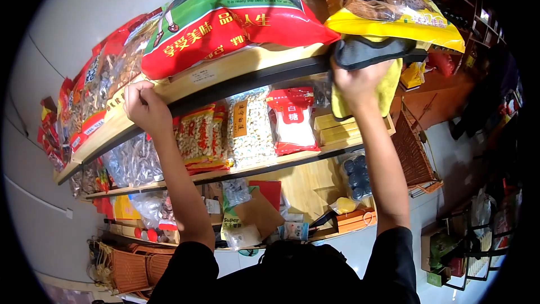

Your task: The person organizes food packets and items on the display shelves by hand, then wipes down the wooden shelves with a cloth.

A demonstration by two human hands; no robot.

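My right hand [363,81] holds a grey and yellow cloth [371,53] against the right end of the top shelf's front edge, below a yellow snack bag [402,19]. My left hand [147,104] has its fingers curled at the same wooden shelf edge [211,73], by the lower left corner of a large red and green snack bag [242,28]. Whether the left fingers grip anything is hidden.
On the shelf below stand peanut bags [199,138], a bag of white pieces [248,129], a red and white bag [293,121] and a wooden box [340,129]. Wicker baskets [416,146] stand at right. More bagged goods [104,84] line the left.
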